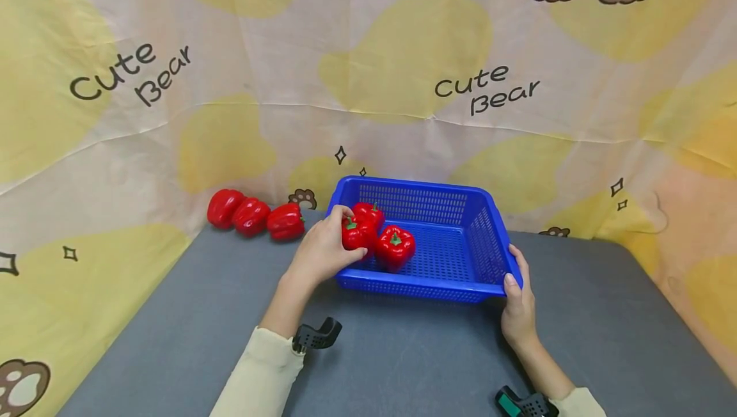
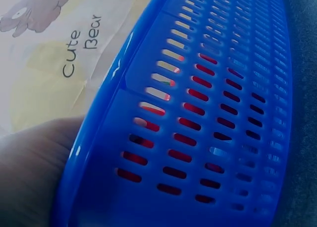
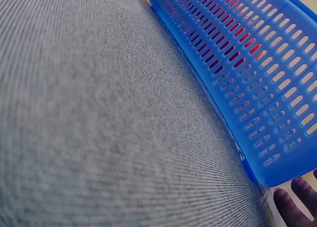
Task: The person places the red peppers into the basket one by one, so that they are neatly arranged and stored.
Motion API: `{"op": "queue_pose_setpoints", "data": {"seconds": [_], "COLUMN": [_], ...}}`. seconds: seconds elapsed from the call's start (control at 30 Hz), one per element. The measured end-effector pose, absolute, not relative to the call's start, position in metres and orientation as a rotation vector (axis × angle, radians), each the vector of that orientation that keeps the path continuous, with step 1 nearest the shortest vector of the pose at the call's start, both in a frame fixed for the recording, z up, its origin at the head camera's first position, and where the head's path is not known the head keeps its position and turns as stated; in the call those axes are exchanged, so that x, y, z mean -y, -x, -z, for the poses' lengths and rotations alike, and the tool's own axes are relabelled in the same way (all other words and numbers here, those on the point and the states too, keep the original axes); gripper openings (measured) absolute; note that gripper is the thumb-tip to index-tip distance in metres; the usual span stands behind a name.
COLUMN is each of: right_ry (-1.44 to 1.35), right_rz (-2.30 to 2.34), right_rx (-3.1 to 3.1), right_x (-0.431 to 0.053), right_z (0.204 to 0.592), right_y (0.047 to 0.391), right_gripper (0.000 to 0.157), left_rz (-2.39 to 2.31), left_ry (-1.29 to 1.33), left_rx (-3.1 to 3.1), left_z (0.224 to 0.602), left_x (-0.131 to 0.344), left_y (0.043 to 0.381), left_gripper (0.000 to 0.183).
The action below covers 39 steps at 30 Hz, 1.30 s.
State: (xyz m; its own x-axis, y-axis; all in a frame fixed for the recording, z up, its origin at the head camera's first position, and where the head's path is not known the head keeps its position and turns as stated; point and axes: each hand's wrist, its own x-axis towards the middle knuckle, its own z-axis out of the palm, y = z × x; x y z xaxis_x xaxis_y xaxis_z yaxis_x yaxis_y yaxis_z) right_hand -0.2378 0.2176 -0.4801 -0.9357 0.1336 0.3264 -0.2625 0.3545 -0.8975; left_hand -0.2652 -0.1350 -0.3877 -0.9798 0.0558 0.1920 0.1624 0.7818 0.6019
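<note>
In the head view a blue plastic basket (image 1: pixel 437 292) with slotted walls stands on the grey table. My left hand (image 1: pixel 325 247) reaches over its left end and holds a red bell pepper (image 1: pixel 358 235) between thumb and fingers. Two more bell peppers lie beside it in the basket, one behind (image 1: pixel 370 212) and one to the right (image 1: pixel 395 247). At the basket's right front corner, my right hand (image 1: pixel 519 302) grips the rim with the thumb on top. The left wrist view shows red through the slots of the basket wall (image 2: pixel 198 138); the fingertips there are hidden.
Left of the basket, three red bell peppers (image 1: pixel 251 217) lie in a row near the back of the grey table (image 1: pixel 403 353). A patterned cloth (image 1: pixel 403 52) hangs behind and beside the table.
</note>
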Motion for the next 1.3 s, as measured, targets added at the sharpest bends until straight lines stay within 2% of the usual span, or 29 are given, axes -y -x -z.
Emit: {"op": "queue_pose_setpoints", "data": {"seconds": [1.3], "right_ry": [-0.140], "right_rz": [-1.625], "right_rx": [2.265], "right_x": [-0.2179], "right_z": [0.4803], "right_y": [0.2388], "right_gripper": [0.058], "left_rz": [0.940], "left_ry": [0.171], "left_rx": [2.915], "left_z": [0.3881], "left_x": [0.1355], "left_y": [0.2682], "left_gripper": [0.069]}}
